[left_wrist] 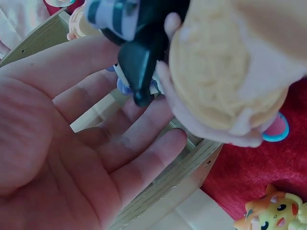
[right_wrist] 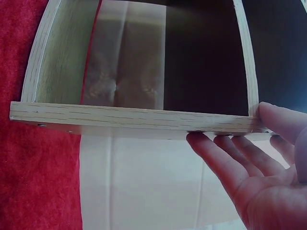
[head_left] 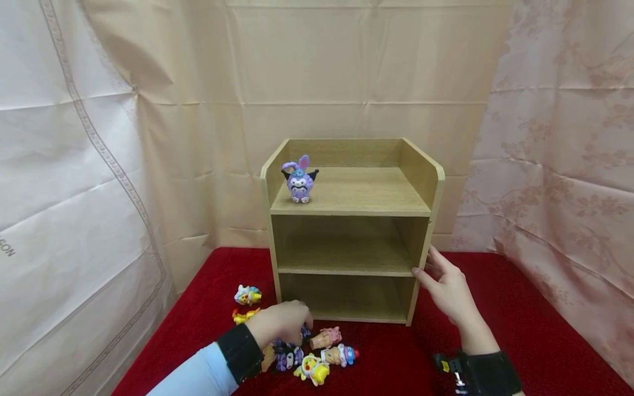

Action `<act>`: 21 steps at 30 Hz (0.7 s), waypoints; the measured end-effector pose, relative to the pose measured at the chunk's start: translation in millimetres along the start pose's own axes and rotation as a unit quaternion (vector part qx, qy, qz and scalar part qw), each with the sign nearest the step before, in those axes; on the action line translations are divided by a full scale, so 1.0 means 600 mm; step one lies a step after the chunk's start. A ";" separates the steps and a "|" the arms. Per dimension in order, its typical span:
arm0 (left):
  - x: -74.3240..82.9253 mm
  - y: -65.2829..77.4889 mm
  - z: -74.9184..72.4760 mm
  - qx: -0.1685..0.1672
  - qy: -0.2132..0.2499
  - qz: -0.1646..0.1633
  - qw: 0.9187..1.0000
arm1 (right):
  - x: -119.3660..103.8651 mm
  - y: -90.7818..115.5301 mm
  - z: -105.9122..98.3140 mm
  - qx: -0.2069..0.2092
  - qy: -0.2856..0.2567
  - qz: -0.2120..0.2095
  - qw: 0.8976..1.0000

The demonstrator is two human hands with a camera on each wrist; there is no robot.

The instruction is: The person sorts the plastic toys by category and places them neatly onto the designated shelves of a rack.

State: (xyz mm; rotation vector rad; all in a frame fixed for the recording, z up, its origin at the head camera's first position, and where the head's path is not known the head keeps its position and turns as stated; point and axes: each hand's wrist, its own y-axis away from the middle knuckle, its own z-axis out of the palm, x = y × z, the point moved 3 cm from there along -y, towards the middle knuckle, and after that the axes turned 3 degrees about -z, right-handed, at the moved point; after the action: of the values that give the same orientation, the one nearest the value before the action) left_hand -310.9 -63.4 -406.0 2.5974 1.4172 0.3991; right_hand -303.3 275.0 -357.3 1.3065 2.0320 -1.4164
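A small wooden shelf unit [head_left: 349,270] stands on a red cloth. My right hand [head_left: 448,289] holds its right side panel, the thumb on the front edge and the fingers along the outer face. Over a cluster of small figurines in front, my left hand [head_left: 282,322] reaches down with bent fingers. Thumb and fingers close around a purple figurine [head_left: 305,332], mostly hidden by the hand. Beside it lie a dark-and-purple figurine [head_left: 287,360], a pink-topped cone figurine [head_left: 327,337], a blue-headed cone figurine [head_left: 340,355] and a yellow figurine [head_left: 313,369].
One purple rabbit-eared figurine [head_left: 299,181] stands at the left of the top shelf. Left of the unit lie a white-and-yellow figurine [head_left: 247,295] and an orange-and-yellow one [head_left: 244,315]. A beige curtain [head_left: 346,66] hangs behind; the red cloth [head_left: 525,324] extends to the right.
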 end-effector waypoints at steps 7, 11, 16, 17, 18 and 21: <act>0.002 -0.002 0.002 0.003 -0.011 0.010 1.000 | -0.004 0.001 0.000 0.000 -0.003 0.004 1.000; 0.005 -0.002 0.003 0.003 -0.024 0.008 1.000 | 0.008 0.000 0.000 0.002 -0.009 0.004 1.000; 0.006 -0.002 0.004 0.003 -0.031 0.004 0.999 | 0.007 0.001 0.000 0.001 -0.009 0.000 1.000; 0.005 -0.002 0.004 0.004 -0.033 0.006 0.999 | 0.008 0.001 0.000 0.001 -0.008 -0.001 1.000; 0.004 -0.002 0.004 0.005 -0.034 0.008 0.999 | 0.008 0.001 0.000 0.001 -0.009 0.000 1.000; 0.000 -0.002 0.004 0.008 -0.027 0.013 1.000 | 0.007 0.001 0.001 0.001 -0.012 0.001 1.000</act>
State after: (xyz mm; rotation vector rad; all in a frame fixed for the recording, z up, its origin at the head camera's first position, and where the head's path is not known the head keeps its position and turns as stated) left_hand -311.1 -62.8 -408.6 2.6208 1.3760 0.3198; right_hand -305.2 276.7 -360.8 1.2871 2.0133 -1.4267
